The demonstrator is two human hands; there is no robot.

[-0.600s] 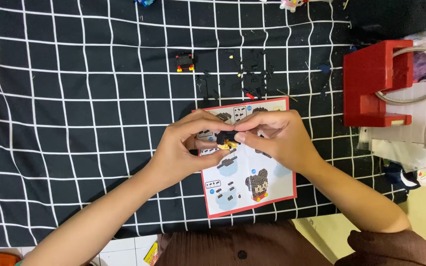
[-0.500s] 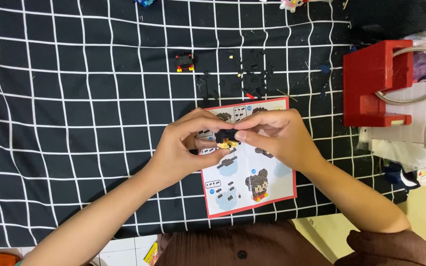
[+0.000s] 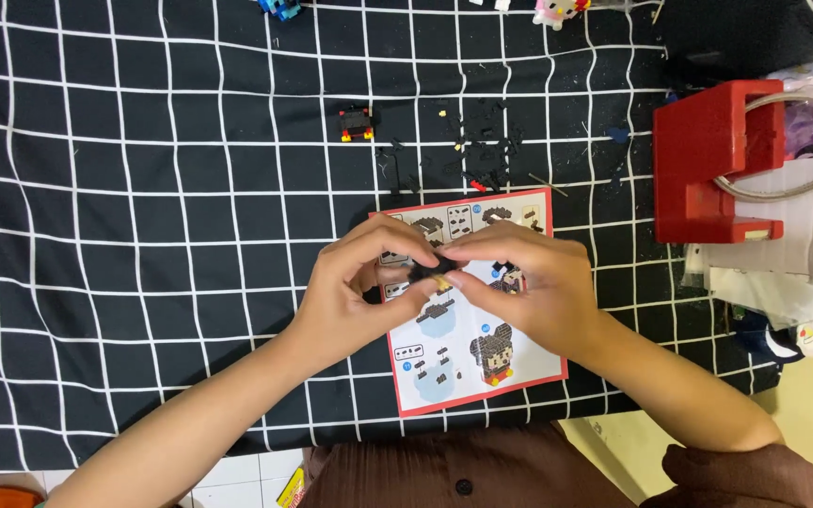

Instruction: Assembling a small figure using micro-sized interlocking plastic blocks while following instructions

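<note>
Head view looks down on a big black cloth with white squares [image 3: 143, 235]. Both arms reach in from below and meet over a red-edged picture sheet [image 3: 468, 310]. Left hand [image 3: 355, 292] and right hand [image 3: 529, 282] curl their fingers together, pinching a tiny black brick piece [image 3: 428, 273] between the fingertips, just above the sheet.

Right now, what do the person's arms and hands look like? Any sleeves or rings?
Both forearms are bare. The left hand and right hand wear no gloves, and I see no rings or watch. A dark brown sleeve bunches at the right elbow, matching the brown buttoned shirt.
</note>
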